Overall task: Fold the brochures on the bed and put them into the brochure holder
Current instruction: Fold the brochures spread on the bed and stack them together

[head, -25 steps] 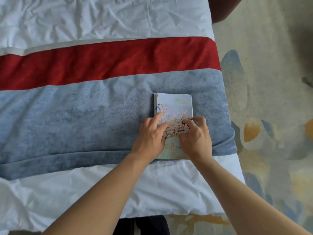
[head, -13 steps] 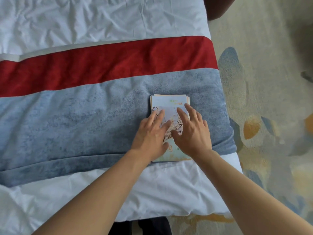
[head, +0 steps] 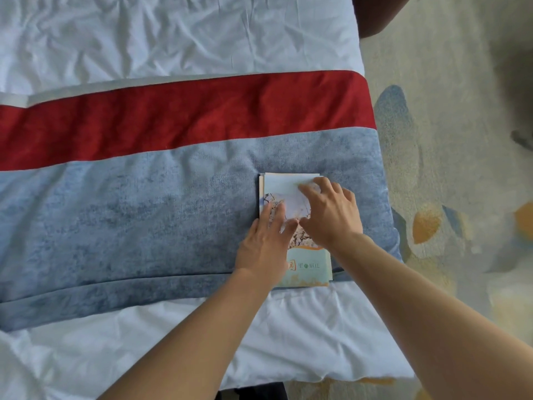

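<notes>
A folded brochure [head: 310, 265] with a blossom picture and a pale blue top lies flat on the blue band of the bed runner [head: 144, 220], near the bed's right edge. My left hand [head: 266, 243] rests flat on its left half, fingers spread. My right hand [head: 331, 215] lies flat over its upper right part, fingertips close to the top edge. Both hands press down on the paper; neither grips it. No brochure holder is in view.
A red band [head: 173, 116] crosses the bed above the blue one, with white sheet [head: 173, 36] beyond and white duvet [head: 288, 336] toward me. A patterned carpet [head: 447, 168] lies right of the bed. A dark object [head: 375, 13] sits at the top right.
My right hand has slid up the brochure from its middle to its top right. My left hand has shifted slightly up along the left side. The brochure stays in place.
</notes>
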Demonstrator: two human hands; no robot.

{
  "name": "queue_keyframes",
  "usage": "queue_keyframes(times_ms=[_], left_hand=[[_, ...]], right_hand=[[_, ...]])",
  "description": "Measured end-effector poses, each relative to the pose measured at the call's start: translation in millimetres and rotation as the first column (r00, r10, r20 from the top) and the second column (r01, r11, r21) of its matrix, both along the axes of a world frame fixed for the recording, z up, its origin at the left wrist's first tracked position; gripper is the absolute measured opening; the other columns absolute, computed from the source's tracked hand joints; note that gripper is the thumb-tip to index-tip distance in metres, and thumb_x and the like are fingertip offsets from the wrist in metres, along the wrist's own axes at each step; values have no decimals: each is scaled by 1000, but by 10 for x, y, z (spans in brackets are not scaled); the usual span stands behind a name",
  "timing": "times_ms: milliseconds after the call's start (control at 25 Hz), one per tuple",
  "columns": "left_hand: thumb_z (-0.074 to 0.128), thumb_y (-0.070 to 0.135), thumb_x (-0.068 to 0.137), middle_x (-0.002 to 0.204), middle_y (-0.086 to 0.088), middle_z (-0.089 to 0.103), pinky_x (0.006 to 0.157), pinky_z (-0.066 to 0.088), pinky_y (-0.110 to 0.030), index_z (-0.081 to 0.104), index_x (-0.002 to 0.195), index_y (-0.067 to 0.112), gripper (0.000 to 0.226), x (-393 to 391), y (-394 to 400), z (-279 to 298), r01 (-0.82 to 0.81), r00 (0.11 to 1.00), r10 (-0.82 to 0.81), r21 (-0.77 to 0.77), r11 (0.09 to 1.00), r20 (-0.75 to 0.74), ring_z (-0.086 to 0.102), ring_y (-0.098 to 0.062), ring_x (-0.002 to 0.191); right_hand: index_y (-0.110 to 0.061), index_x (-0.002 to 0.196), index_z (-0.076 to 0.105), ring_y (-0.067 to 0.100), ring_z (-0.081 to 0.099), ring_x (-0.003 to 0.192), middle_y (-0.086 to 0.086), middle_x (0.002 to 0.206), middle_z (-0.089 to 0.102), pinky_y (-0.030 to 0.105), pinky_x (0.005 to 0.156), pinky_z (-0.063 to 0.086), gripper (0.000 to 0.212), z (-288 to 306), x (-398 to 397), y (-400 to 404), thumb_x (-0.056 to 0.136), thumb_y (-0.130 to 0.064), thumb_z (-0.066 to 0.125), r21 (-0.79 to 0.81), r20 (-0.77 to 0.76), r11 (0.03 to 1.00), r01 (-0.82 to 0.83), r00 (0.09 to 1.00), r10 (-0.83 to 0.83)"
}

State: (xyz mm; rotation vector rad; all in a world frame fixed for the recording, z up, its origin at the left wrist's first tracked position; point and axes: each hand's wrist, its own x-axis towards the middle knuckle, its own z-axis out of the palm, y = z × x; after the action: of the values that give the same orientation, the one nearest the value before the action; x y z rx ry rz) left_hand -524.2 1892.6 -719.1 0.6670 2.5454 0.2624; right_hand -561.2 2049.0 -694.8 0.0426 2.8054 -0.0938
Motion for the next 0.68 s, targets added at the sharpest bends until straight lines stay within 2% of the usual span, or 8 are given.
queue_keyframes(times_ms=[120,280,360,480,600,680], left_hand=[[56,21,94,164,-5,-8,122,16,-45,21,151,28,67,-24,31,-13,-16,1000,16,4,1000,8,-13,-31,151],[55,21,94,164,-8,-4,123,9,-48,23,150,27,65,-65,75,-17,0,1000,1,-69,998,4,-9,-35,151],[58,23,93,163,-11,-1,122,3,-52,22,150,25,66,-62,79,14,34,998,-39,-106,994,-43,-5,-38,151],[56,25,93,162,-12,7,121,2,-54,29,146,22,60,-76,0,96,25,993,-31,-54,998,-112,0,-34,151],[54,35,94,161,-10,14,118,7,-57,30,148,19,61,-122,-221,251,-41,986,38,-11,999,-163,6,-30,150],[56,33,93,160,-9,17,119,7,-57,24,151,18,68,-157,-464,343,-95,982,95,7,995,-163,9,-31,150]], right_hand=[[-35,144,46,24,43,128,-1,149,38,41,107,31,63,-61,41,-17,86,-47,70,10,25,999,34,999,-34],[-36,140,49,26,45,124,-1,146,43,42,107,30,58,-93,42,-86,86,-45,69,60,2,997,45,999,-46],[-32,137,51,27,45,123,2,140,46,43,108,29,54,-53,55,-137,87,-39,68,100,-14,994,34,999,-33],[-22,132,54,28,45,123,5,134,50,42,108,29,46,53,147,-257,87,-27,65,136,-52,991,3,999,4],[-19,131,56,28,47,122,6,135,51,41,106,30,47,179,160,-524,85,-21,65,75,-88,997,-17,996,24],[-19,128,58,29,51,117,6,131,54,40,101,33,42,273,122,-841,86,-20,63,14,-108,1000,-12,994,14]])
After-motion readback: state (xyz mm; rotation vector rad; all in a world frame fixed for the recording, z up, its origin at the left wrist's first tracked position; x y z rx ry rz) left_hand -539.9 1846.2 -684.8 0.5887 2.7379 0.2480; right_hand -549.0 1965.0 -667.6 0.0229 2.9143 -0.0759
